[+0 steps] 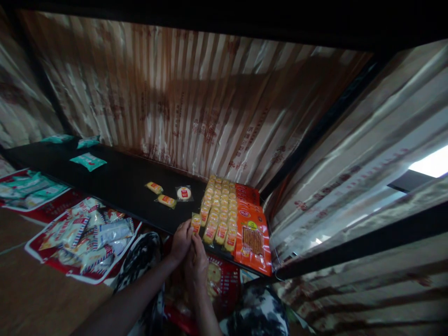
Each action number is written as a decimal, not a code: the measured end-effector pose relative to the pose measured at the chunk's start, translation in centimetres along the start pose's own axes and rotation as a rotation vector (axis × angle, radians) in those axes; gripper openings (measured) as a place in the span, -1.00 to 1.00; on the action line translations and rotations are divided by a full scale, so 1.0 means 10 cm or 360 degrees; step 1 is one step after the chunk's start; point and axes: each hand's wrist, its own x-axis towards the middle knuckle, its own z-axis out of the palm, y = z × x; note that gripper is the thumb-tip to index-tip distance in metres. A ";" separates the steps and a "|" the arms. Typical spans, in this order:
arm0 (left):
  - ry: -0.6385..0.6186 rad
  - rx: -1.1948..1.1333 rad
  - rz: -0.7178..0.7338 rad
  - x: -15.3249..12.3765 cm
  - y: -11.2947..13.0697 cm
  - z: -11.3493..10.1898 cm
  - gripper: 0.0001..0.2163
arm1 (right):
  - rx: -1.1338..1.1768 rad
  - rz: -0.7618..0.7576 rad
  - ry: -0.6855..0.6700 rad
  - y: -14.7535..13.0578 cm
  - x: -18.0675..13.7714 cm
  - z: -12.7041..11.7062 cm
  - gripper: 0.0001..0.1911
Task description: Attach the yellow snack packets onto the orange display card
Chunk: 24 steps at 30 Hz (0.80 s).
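My left hand (182, 241) and my right hand (200, 256) are close together at the front edge of the black shelf. Between their fingertips is a small wrapped snack cake (196, 222), yellow with a red and orange label, held upright. Just to the right stand rows of matching wrapped cakes (221, 232), lined up from the front edge toward the back. Left of the rows, two loose wrapped cakes (166, 201) lie flat near a round white wrapped cake (184, 193). My palms and most of my lower fingers are hidden from view.
Orange snack packs (257, 263) flank the rows on the right. Teal packets (88, 161) lie on the shelf (122, 179) at left. Below, red baskets hold teal packets (31, 189), striped packets (89, 233) and round items (214, 273). Corrugated sheeting (196, 102) closes the back.
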 end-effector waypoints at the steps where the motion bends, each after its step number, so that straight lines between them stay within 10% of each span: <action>1: -0.0006 0.0010 0.0006 0.02 -0.02 0.02 -0.65 | 0.0001 0.0017 -0.0016 0.01 0.01 0.01 -0.56; 24: -0.0087 0.0160 0.0186 0.19 -0.08 0.20 -0.67 | -0.0014 0.0234 -0.0156 -0.01 0.15 -0.01 -0.46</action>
